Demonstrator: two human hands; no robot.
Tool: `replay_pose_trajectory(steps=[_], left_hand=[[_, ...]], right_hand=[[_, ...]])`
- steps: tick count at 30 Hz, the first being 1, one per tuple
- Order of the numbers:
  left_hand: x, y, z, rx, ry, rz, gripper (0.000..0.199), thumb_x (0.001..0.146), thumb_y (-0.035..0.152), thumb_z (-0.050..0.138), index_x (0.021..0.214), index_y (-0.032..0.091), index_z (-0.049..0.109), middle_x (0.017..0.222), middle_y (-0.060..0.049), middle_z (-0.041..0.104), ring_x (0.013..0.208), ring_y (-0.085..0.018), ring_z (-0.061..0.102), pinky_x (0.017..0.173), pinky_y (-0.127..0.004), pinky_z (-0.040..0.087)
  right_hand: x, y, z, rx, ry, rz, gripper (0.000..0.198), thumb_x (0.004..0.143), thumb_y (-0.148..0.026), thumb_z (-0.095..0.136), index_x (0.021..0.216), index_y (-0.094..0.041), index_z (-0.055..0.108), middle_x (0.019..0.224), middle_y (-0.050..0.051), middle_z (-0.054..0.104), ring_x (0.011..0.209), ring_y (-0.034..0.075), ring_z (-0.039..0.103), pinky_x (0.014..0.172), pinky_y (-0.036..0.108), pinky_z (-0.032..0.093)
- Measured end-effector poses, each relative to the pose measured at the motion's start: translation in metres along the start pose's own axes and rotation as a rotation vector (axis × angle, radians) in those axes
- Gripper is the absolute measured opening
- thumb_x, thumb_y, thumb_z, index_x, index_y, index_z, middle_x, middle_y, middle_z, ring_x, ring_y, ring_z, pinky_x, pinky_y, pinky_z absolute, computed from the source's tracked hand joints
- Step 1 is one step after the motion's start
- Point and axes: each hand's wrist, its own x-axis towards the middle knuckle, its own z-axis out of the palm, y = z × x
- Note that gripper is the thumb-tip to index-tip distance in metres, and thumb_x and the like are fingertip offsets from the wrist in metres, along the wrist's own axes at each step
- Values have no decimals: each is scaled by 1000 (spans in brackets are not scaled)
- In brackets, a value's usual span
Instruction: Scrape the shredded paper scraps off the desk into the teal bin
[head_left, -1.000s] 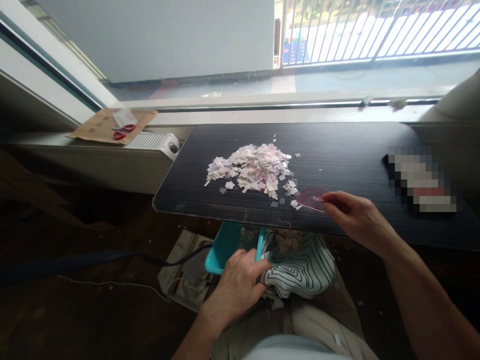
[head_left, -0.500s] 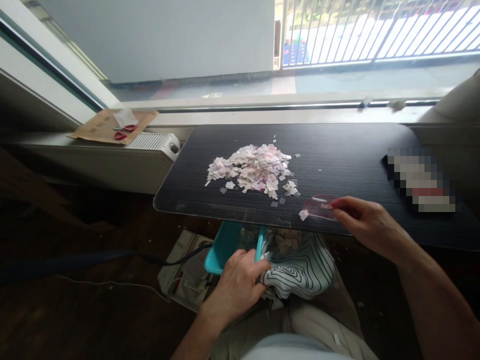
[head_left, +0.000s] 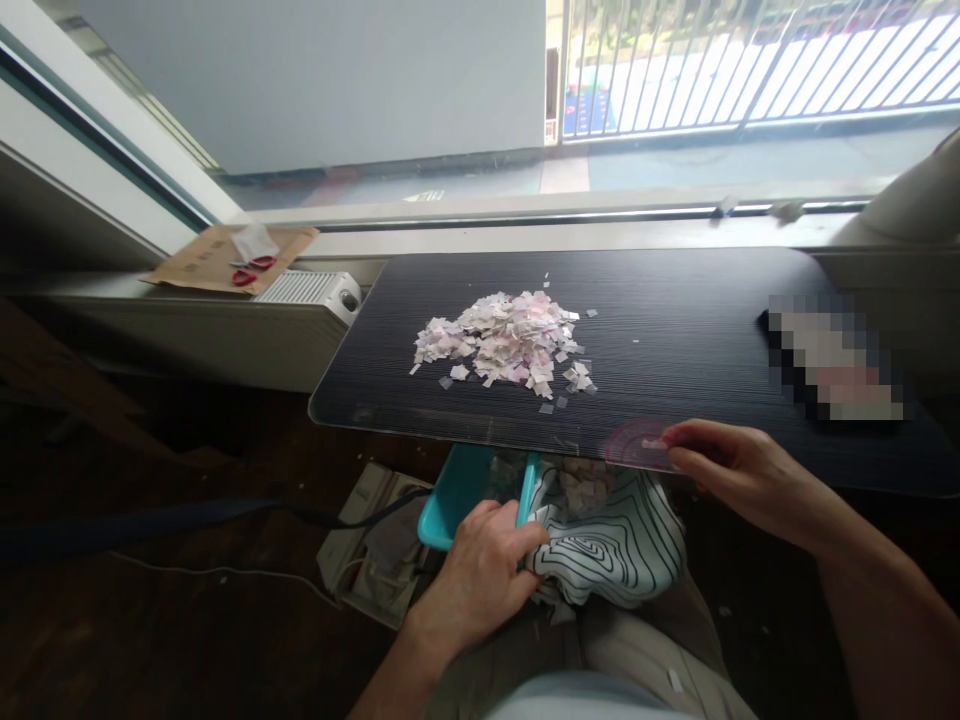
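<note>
Right hand [head_left: 731, 462] pinches a pink protractor [head_left: 630, 445], now drawn to the near edge of the bench [head_left: 690, 320], one scrap apparently swept off; left hand [head_left: 487, 560] grips a turquoise bin [head_left: 442, 515]; the paper heap [head_left: 517, 335] lies farther left.

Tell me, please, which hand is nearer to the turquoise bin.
Left. The left hand grips the turquoise bin near its right edge; the right hand is farther off, to the right, holding a pink protractor.

bare fingers [head_left: 712, 433] | bare forearms [head_left: 885, 592] | pale top [head_left: 592, 698] | beige trousers [head_left: 637, 648]
</note>
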Motion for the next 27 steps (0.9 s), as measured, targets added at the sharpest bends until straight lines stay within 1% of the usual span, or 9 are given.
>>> replay_pose_trajectory(steps=[3, 5, 8, 12, 13, 17, 20, 25, 27], left_hand=[[-1, 0, 0, 6, -10, -12, 9, 79, 16, 57, 85, 21, 61, 79, -2, 53, 78, -20, 51, 76, -31, 38], [-1, 1, -1, 10, -13, -19, 9, 79, 16, 58, 86, 21, 61, 79, -2, 53, 78, -20, 51, 76, -32, 38], [1, 2, -4, 20, -30, -13, 7, 79, 18, 60, 84, 21, 60, 79, -1, 53, 77, -20, 51, 75, -31, 38], [6, 3, -5, 62, -55, 16, 5, 77, 19, 61, 82, 22, 60, 77, -1, 53, 76, -20, 52, 75, -32, 38], [7, 4, -5, 79, -56, 26, 5, 77, 20, 61, 82, 22, 60, 76, -1, 52, 76, -20, 52, 75, -32, 39], [13, 7, -5, 135, -74, 73, 1, 79, 22, 59, 80, 22, 60, 74, -2, 51, 73, -20, 51, 73, -32, 40], [15, 9, -6, 145, -98, 91, 4, 79, 25, 60, 82, 21, 61, 74, -2, 52, 74, -21, 52, 73, -33, 40], [16, 10, -7, 144, -105, 93, 9, 81, 26, 60, 87, 21, 63, 77, -3, 55, 77, -22, 54, 76, -34, 41], [16, 10, -7, 139, -113, 93, 10, 81, 27, 60, 88, 21, 64, 77, -3, 55, 77, -21, 54, 75, -34, 41]], right_hand=[[13, -1, 14, 40, 172, -50, 29, 80, -40, 58, 92, -17, 70, 75, 5, 70, 63, 17, 62, 57, 26, 49], [24, -3, 26, 12, 234, -111, 27, 82, -38, 57, 95, -18, 70, 83, 6, 71, 68, 17, 63, 62, 27, 49], [32, -11, 40, -104, 240, -192, 25, 85, -35, 53, 96, -20, 70, 83, 4, 69, 63, 14, 59, 60, 26, 46], [28, -21, 49, -112, 122, -266, 23, 87, -33, 51, 93, -21, 70, 75, 1, 64, 57, 11, 53, 55, 23, 41], [28, -21, 50, -105, 126, -271, 23, 88, -33, 51, 93, -21, 70, 75, 1, 64, 58, 11, 53, 55, 23, 42], [32, -21, 54, -127, 232, -272, 23, 87, -32, 52, 96, -21, 70, 84, 3, 67, 68, 14, 59, 63, 25, 45], [35, -26, 59, -106, 154, -307, 25, 89, -32, 49, 96, -21, 70, 87, 4, 67, 75, 15, 61, 68, 26, 46], [28, -38, 66, -38, -56, -379, 24, 91, -30, 47, 95, -21, 69, 86, 4, 66, 75, 14, 60, 65, 24, 46], [24, -37, 64, -22, -55, -375, 24, 91, -30, 46, 95, -21, 69, 87, 4, 66, 75, 15, 59, 65, 24, 46]])
